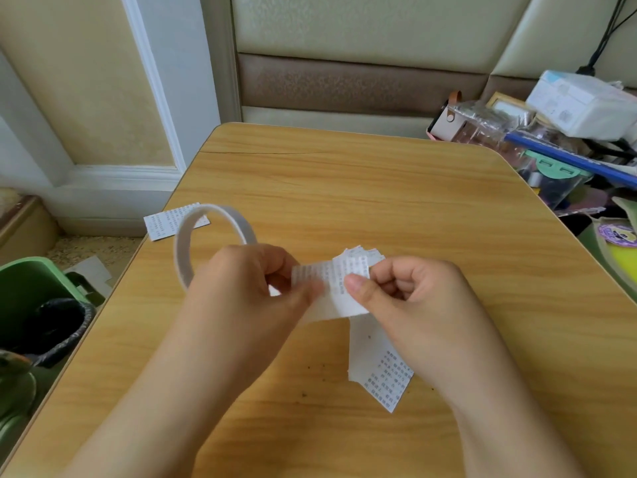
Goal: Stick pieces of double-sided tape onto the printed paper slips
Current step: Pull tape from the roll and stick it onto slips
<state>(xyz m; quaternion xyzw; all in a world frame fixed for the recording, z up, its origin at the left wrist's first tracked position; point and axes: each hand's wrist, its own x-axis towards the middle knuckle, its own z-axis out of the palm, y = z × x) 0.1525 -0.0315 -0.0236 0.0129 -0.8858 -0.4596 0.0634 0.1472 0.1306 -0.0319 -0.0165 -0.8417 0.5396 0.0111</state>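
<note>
Wood-grain table (344,188) fills the head view, padded wall panels behind it. Above the centre, both hands meet: the left hand (248,288) pinches one end of a small bundle of printed slips (339,281), the tape roll (210,243) ringed round it at ten o'clock; the right hand (410,298) pinches the other end. One slip (379,367) lies at five o'clock, another slip (172,220) at ten on the table's edge. Clutter (551,139) sits at two o'clock.

Both hands (344,305) and forearms are bare, with no sleeves showing.
</note>
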